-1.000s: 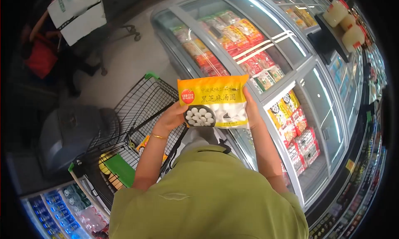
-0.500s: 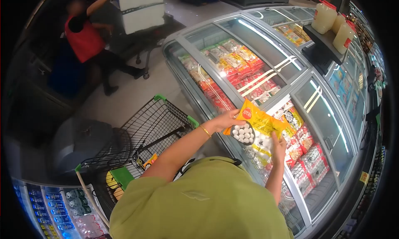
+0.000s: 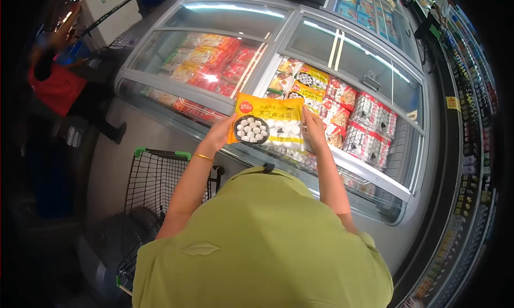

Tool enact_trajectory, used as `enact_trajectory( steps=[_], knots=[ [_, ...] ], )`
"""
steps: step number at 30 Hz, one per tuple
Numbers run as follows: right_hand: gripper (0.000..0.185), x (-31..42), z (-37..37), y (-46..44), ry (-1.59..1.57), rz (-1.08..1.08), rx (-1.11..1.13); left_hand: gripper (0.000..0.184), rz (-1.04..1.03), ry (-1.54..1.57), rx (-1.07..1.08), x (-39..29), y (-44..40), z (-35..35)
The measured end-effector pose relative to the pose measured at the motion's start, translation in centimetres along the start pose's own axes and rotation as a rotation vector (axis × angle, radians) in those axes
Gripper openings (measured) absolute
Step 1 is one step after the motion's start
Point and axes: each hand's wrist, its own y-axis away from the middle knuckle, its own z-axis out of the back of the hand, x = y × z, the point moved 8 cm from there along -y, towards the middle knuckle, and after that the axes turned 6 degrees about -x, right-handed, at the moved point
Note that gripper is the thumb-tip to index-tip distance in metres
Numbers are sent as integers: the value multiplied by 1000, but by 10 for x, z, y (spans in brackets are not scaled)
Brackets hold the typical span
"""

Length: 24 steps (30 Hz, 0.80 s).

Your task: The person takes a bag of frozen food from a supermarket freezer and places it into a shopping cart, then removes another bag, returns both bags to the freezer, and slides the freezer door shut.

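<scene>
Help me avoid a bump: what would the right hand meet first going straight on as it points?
Probably the yellow bags in the freezer, ahead of the right hand and the held bag, though depth is unclear.

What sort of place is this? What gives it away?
Most likely a supermarket's frozen-food section: a glass-lidded chest freezer stocked with bagged food, a wire shopping cart beside the person, and long shelves of goods running down the right of the picture.
</scene>
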Motion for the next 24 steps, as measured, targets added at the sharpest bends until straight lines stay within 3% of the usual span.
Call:
enact_trajectory(
  steps=[3, 7, 9, 12, 13, 15, 18, 22, 24],
  knots=[
    [32, 2, -10, -6, -106, 154, 62, 37, -11, 134, -72, 3, 1, 3],
    [30, -2, -7, -7, -30, 145, 74, 31, -68, 96, -96, 13, -9, 16],
    [26, 4, -1, -6, -81, 298, -27, 21, -147, -15, -196, 17, -19, 34],
    [26, 10, 4, 0, 39, 333, -111, 18, -170, -242, -315, 13, -17, 41],
    [26, 9, 6, -2, 34, 331, -127, 18, -168, -253, -302, 11, -17, 40],
    [26, 9, 5, -1, 94, 344, -134, 25, -289, -565, -403, -7, -12, 42],
    [27, 3, 6, -6, 178, 366, -201, 29, -368, -651, -382, -11, -16, 44],
    [30, 16, 8, 4, 361, 406, -327, 32, -275, -717, -387, -9, -25, 53],
    [32, 12, 8, 9, 337, 389, -338, 33, -359, -674, -336, -8, -25, 58]
  ],
)
